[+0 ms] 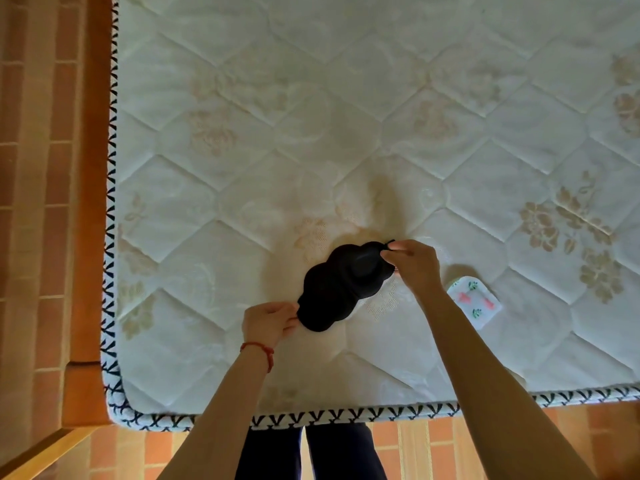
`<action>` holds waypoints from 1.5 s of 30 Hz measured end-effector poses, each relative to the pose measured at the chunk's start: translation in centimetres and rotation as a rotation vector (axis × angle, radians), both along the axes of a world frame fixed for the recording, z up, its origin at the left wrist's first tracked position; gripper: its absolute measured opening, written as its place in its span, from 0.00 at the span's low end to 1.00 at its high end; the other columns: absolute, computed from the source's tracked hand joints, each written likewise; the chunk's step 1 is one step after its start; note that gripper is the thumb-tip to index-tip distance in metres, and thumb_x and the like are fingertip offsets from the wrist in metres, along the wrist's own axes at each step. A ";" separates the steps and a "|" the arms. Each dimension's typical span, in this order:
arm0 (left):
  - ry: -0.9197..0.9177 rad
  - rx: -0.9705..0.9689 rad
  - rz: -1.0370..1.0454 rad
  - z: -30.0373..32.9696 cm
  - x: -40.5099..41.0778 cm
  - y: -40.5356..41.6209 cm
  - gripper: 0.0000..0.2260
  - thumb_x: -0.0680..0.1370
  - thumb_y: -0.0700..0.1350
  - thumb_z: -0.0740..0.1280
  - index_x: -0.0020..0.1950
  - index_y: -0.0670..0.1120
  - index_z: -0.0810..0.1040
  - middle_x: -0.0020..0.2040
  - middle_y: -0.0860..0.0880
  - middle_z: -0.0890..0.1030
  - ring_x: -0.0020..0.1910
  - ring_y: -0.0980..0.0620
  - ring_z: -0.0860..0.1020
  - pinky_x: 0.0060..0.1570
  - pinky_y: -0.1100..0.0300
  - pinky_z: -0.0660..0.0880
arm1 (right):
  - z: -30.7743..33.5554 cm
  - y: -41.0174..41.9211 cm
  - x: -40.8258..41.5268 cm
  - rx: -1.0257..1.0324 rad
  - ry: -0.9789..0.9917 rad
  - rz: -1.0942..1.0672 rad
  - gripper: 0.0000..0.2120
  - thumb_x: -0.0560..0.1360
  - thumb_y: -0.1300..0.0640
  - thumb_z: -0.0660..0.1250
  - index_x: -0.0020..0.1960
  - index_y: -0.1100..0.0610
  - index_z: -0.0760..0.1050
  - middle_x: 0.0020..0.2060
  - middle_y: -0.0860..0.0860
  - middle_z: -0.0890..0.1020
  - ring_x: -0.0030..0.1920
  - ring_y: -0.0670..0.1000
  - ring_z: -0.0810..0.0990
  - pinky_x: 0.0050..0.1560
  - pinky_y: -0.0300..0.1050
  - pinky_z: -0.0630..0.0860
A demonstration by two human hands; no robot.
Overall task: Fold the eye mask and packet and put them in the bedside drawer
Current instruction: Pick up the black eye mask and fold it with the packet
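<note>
No brand, label or writing can be read anywhere in your view. You have one black eye mask, just below the middle of the frame, stretched on a slant from lower left to upper right over the mattress. It looks padded, with a lobed outline and a rounded, moulded eye cup showing at its upper right half. Your left hand pinches its lower left end between thumb and curled fingers. Your right hand pinches the upper right end the same way, where a bit of the black strap sticks out above your fingers.

There is one packet, lying flat on the mattress just right of your right forearm, at the lower right of centre. It is a small white pouch with rounded corners, printed with pink shapes and little green sprigs; neither hand touches it.

The one mattress fills most of the frame: off-white quilted fabric stitched in diamonds, with tan woven flower patterns and a white edge tape marked with dark V shapes along the left and bottom edges. A thin red string bracelet circles your left wrist. An orange-brown wooden bed frame runs down the left side, and brick-patterned floor tiles show at far left and along the bottom.
</note>
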State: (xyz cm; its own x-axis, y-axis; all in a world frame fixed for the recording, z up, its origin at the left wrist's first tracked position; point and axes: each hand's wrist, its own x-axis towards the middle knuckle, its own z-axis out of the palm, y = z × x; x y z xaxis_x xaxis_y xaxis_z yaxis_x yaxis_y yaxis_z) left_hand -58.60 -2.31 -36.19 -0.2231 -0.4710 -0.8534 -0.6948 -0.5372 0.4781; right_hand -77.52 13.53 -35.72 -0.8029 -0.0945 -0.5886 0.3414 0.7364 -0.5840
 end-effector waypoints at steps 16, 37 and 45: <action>0.107 0.013 -0.021 1.4 -2.8 -0.8 0.10 0.70 0.32 0.70 0.51 0.36 0.80 0.46 0.40 0.81 0.44 0.45 0.80 0.33 0.66 0.79 | 1.4 0.4 0.3 -0.052 0.058 -0.180 0.09 0.68 0.60 0.72 0.48 0.58 0.81 0.39 0.49 0.81 0.43 0.50 0.79 0.49 0.42 0.72; 0.378 -0.078 -0.332 9.9 -12.7 2.7 0.10 0.71 0.33 0.69 0.48 0.44 0.81 0.39 0.47 0.81 0.45 0.46 0.79 0.40 0.62 0.80 | 10.8 10.0 4.2 -0.472 -0.031 -0.834 0.13 0.70 0.66 0.71 0.53 0.61 0.79 0.43 0.62 0.82 0.44 0.58 0.83 0.46 0.48 0.81; 0.427 -0.056 -0.465 13.2 -14.9 8.7 0.10 0.72 0.34 0.68 0.52 0.40 0.80 0.50 0.42 0.80 0.51 0.44 0.78 0.49 0.54 0.77 | 14.6 16.2 6.3 -0.522 0.015 -0.951 0.09 0.70 0.66 0.70 0.50 0.58 0.80 0.37 0.59 0.81 0.40 0.55 0.82 0.36 0.38 0.81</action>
